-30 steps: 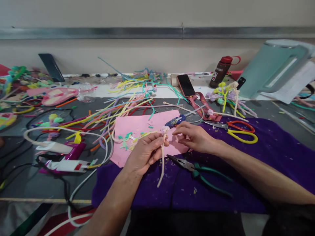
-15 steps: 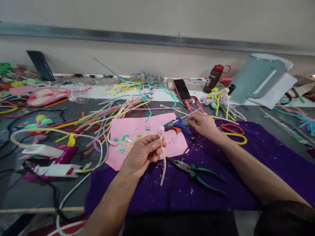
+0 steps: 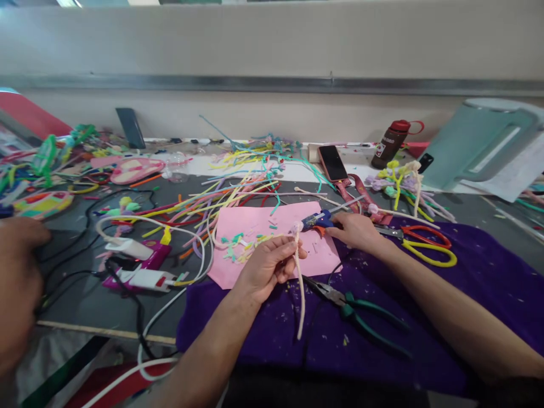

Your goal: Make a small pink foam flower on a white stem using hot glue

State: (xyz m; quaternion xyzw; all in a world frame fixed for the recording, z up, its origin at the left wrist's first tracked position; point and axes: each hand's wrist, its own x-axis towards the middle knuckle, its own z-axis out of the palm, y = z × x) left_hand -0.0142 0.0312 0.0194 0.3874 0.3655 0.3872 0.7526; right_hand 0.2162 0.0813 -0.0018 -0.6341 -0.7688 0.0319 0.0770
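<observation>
My left hand (image 3: 268,265) pinches a cream pipe cleaner (image 3: 300,294) near its curled pale-pink top, and the stem hangs down over the purple cloth (image 3: 467,283). My right hand (image 3: 356,231) is closed around the blue glue gun (image 3: 318,219), whose nozzle points at the curled top. Both hands are over a pink paper sheet (image 3: 255,226) strewn with small cut bits. Green-handled pliers (image 3: 357,313) lie on the cloth just below my hands.
Red and yellow scissors (image 3: 425,242) lie right of my hand. Several loose coloured pipe cleaners (image 3: 212,192) spread behind the paper. A phone (image 3: 332,163), brown bottle (image 3: 389,144), pale green kettle (image 3: 480,141) stand at the back. Another person's hand (image 3: 19,277) is at the left edge by cables (image 3: 140,266).
My right hand left the pipe cleaner, reached right to the glue gun and brought it toward the curled top. The view shifted, bringing another person's hand in at left.
</observation>
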